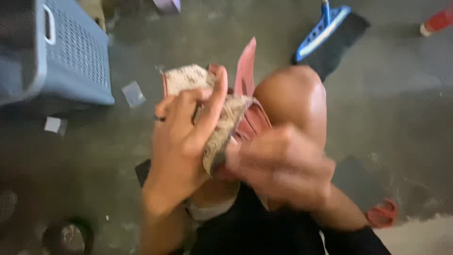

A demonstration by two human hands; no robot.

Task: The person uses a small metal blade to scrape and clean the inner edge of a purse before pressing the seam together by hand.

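- Right, big stuff first: grey concrete floor (387, 108), scuffed and damp-looking; person crouched or seated low over it, bare knee (295, 97) up in the middle of the scene.
- Far left, a pale blue perforated laundry basket (78, 56) w/ a white handle slot, well apart from the hands.
- Far right of centre, a blue-backed broom head (325, 30) w/ black bristles lying on the floor; a red-and-white item at the far right edge, too cropped to tell what.
- Left hand (181, 146): closed round a shoe (222, 118), thumb up over its top, fingers wrapped on the left side. A dark ring shows on one finger.
- Right hand (278, 167): blurred by motion, sits near-right of the shoe, touching its near end; looks curled on it, but can't tell how firm the grip is.
- Key relation: shoe lies betw. the two hands, just in front of the knee. Long axis runs from far-left down to near-right, so the left hand has the far/mid part, the right hand the near end. Left is the steadier hold.
- Shoe's look: beige patterned fabric upper, pinkish-red lining and sole edge, a pink flap standing up at the far side.
- Small bits: grey paper scraps (133, 93) on the floor near the basket; a red item (383, 215) near right, beside the leg.
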